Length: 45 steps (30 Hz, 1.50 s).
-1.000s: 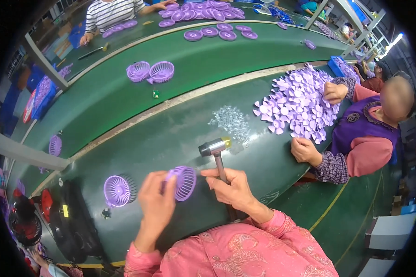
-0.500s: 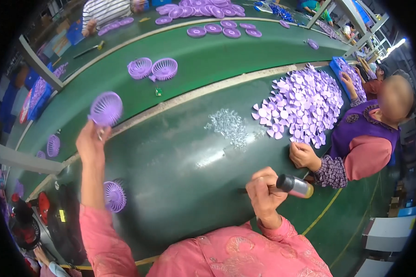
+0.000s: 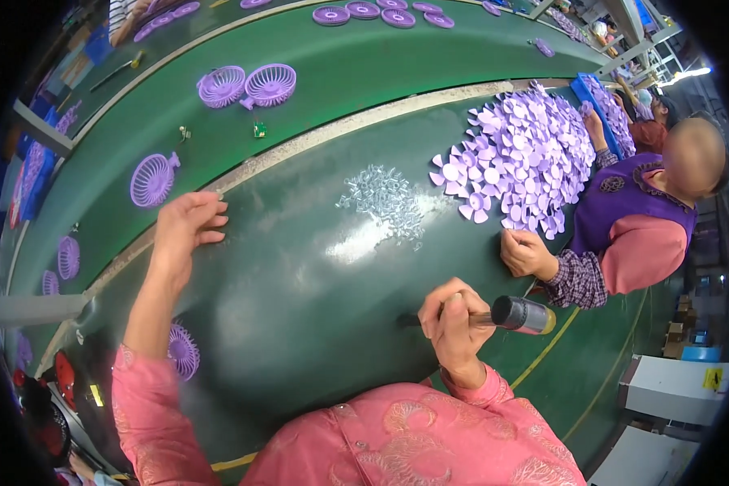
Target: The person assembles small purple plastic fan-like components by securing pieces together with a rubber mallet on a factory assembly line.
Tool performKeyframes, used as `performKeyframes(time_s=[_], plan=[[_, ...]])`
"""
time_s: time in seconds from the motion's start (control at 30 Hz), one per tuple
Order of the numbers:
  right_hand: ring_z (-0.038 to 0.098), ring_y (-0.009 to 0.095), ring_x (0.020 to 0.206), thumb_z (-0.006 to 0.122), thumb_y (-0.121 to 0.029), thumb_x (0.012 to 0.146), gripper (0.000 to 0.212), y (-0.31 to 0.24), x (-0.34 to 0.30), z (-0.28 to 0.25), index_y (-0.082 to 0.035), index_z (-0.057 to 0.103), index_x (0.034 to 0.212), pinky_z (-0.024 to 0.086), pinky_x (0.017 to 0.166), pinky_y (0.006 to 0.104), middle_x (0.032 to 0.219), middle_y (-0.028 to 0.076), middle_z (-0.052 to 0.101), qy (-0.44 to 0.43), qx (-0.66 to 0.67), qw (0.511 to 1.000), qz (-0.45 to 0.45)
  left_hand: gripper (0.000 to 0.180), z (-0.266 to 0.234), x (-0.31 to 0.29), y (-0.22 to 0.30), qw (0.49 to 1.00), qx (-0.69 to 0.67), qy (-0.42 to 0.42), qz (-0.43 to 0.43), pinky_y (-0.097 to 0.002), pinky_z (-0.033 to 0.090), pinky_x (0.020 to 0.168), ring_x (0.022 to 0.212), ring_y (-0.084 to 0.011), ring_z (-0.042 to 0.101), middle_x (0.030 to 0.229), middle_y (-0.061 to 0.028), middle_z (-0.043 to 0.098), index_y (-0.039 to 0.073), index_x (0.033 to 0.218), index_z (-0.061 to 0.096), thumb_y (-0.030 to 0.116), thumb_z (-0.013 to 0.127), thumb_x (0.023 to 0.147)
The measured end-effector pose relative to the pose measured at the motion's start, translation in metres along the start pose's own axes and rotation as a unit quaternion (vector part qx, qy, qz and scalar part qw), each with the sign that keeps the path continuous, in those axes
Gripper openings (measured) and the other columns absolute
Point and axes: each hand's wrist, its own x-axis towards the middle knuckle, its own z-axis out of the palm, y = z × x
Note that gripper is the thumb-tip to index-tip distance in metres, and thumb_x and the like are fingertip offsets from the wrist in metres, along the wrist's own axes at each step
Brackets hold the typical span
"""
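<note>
Hammer (image 3: 526, 314) sits in my right hand (image 3: 459, 326), fingers wrapped round the handle close behind the head, which has a black end and a yellow one. I expect most of its weight there, so this close hold should steady it; lower on the handle it would feel head-heavy. My left hand (image 3: 185, 231) is open and holds nothing, its fingers loosely bent near the pale ledge (image 3: 300, 148) along the worktop (image 3: 316, 300). Just beyond it, not touching, a purple slatted cage (image 3: 151, 181) lies on the green belt (image 3: 397, 66), a small knob at its rim. I judge it light and fairly stiff overall, though its thin ribs could snap if squeezed; I would take it by the rim or near that knob. Smooth plastic may slip a little. A similar cage (image 3: 184, 352) lies beside my left forearm.
</note>
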Motion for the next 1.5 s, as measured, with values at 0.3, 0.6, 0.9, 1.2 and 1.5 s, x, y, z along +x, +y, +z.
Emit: performKeyframes(time_s=[0.3,0.6,0.9,1.2,1.5], plan=[[0.042,0.009,0.042,0.05,-0.033,0.102,0.047,0.0,0.0,-0.001,0.003,0.053,0.074,0.034,0.039,0.0227,0.056,0.008,0.051,0.014,-0.004,1.0,0.027,0.031,-0.072,0.026,0.1,0.928,-0.287,-0.115,0.208,-0.0288,0.049,0.079,0.087,-0.0142,0.061,0.101,-0.0054,0.065,0.001,0.114,0.063,0.019,0.066,0.089],[0.042,0.01,0.041,0.049,-0.031,0.103,0.044,0.01,0.01,0.0,0.003,0.052,0.074,0.035,0.038,0.0239,0.056,0.007,0.05,0.006,0.004,1.0,-0.029,0.046,0.007,-0.012,0.08,0.819,0.464,-0.329,0.074,-0.0312,0.051,0.073,0.083,-0.018,0.065,0.094,-0.0098,0.068,0.0,0.122,0.059,0.03,0.068,0.089],[0.041,0.01,0.038,0.049,-0.029,0.102,0.041,0.012,0.0,-0.006,0.002,0.052,0.076,0.035,0.036,0.0237,0.056,0.007,0.049,0.047,-0.007,0.999,-0.026,0.051,0.011,0.003,0.074,0.839,0.434,-0.295,0.145,-0.0372,0.051,0.081,0.095,-0.0266,0.066,0.104,-0.0152,0.069,-0.002,0.121,0.059,0.041,0.061,0.093],[0.041,0.01,0.039,0.048,-0.025,0.102,0.039,0.014,0.008,-0.01,0.002,0.051,0.074,0.038,0.036,0.0244,0.058,0.007,0.048,0.081,0.026,0.996,0.016,0.06,-0.1,0.059,0.191,0.921,-0.059,-0.292,0.249,-0.0371,0.056,0.079,0.098,-0.0283,0.066,0.108,-0.0205,0.068,-0.005,0.125,0.057,0.044,0.029,0.104],[0.045,0.013,0.04,0.042,-0.025,0.104,0.043,0.005,0.006,-0.01,0.003,0.047,0.072,0.044,0.037,0.0265,0.062,0.012,0.051,0.024,-0.023,0.999,-0.014,0.031,-0.038,0.094,0.117,0.978,0.172,-0.019,0.112,-0.0229,0.053,0.058,0.079,-0.0121,0.065,0.097,-0.0065,0.068,0.004,0.11,0.064,0.03,0.059,0.095]])
